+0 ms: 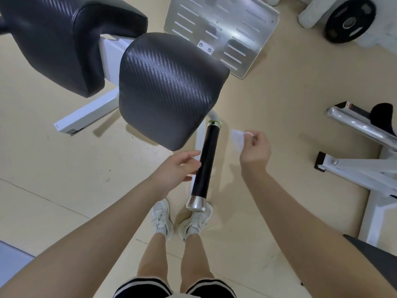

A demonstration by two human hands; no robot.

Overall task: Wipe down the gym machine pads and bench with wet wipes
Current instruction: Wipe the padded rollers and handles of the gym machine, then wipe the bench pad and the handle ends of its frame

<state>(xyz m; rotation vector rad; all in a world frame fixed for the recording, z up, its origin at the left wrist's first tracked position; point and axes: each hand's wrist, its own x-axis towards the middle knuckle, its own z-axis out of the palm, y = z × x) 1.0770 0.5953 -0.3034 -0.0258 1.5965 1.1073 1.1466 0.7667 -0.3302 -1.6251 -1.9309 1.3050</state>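
Below the nearer black pad (169, 91), a person is standing at a white-framed gym machine, looking down past both bare arms to white trainers (161, 220) on the beige floor (53, 173). The right hand (254, 148) is pinching a small white wet wipe (237, 137) between thumb and fingertips, holding it in the air just beside the black handle (207, 166) and not touching any surface. The left hand (178, 168) is reaching toward that handle with fingers loosely extended, touching it or very nearly so; it is gripping nothing.

A second black pad (53, 39) is sitting to the upper left, a metal foot plate (223, 29) beyond, a weight plate (349, 21) at the top right, and another machine's frame (354, 168) at the right.

Judging progress is difficult: neither pad is showing streaks or wet sheen that I can make out, so I cannot tell whether they are already wiped. With the wipe hanging off every surface, this is looking like a pause between strokes, and any bench is lying out of sight and is probably still waiting.
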